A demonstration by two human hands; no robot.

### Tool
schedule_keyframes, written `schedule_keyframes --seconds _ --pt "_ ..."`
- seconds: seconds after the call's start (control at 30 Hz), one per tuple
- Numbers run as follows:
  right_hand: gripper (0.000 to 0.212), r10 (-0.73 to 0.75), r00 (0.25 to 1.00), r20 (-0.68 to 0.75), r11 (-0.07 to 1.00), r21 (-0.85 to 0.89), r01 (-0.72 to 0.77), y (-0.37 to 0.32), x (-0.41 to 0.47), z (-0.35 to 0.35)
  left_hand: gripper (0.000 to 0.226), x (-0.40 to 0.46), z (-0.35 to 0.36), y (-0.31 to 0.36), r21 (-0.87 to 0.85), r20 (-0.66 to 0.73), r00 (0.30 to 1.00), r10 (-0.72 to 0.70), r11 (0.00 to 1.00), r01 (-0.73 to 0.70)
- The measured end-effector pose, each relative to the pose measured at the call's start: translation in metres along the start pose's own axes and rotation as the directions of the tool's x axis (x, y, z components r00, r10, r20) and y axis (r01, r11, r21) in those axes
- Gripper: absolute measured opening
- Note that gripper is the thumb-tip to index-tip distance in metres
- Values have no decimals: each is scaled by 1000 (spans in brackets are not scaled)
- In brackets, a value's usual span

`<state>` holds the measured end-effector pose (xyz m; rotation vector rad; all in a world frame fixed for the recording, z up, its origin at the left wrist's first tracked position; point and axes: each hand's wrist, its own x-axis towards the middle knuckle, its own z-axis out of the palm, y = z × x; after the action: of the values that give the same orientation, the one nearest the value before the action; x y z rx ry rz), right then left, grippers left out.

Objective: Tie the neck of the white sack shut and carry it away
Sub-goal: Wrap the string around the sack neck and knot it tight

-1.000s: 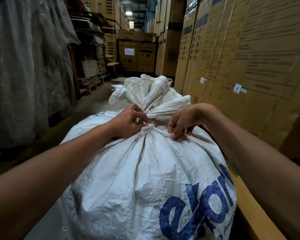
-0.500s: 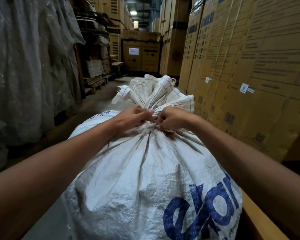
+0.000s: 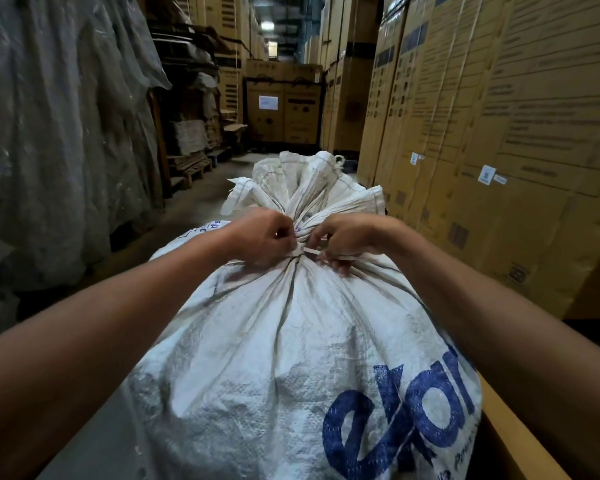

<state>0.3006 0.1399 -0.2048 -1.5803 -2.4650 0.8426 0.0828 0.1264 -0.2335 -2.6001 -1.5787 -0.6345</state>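
Note:
A full white woven sack [image 3: 278,348] with blue lettering fills the lower middle of the head view. Its neck is bunched tight and the loose mouth [image 3: 312,188] fans out above it. A thin white tie strip [image 3: 310,251] runs around the neck. My left hand [image 3: 264,237] pinches the strip on the left of the neck. On the right side my right hand [image 3: 343,240] grips the other end, its fingers pressed against the sack's shoulder. Both hands sit close together at the knot.
Tall stacks of cardboard boxes [image 3: 499,116] wall the right side. Plastic-wrapped goods [image 3: 49,133] and wooden pallets [image 3: 191,168] line the left. A narrow concrete aisle [image 3: 201,202] runs ahead to more boxes [image 3: 284,109]. A brown box edge [image 3: 520,441] lies at the lower right.
Both hands came together at the neck, then parted slightly, and the white strip now shows between them. The view has shifted a little.

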Motion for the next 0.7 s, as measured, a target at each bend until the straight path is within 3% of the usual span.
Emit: schedule_keyframes --seconds 0.2,0.33,0.47,0.57,0.7 --pt "24 -12 995 -95 984 -179 -5 -13 9 20 17 -3 24 10 77 -119 991 58 996 -49" --pt "25 -126 979 -162 948 -309 71 -17 9 33 20 -5 27 4 -34 -132 990 43 998 -47" --pt "20 -303 904 -303 925 -322 203 6 13 40 13 -7 24 -1 -88 -87 996 27 996 -34" --pt "27 -371 846 -382 917 -295 269 20 19 48 12 -9 24 -4 -94 -80 996 28 995 -36" --pt "47 -332 816 -474 942 -210 262 24 20 52 12 -11 21 -5 -91 -97 995 10 996 -18"
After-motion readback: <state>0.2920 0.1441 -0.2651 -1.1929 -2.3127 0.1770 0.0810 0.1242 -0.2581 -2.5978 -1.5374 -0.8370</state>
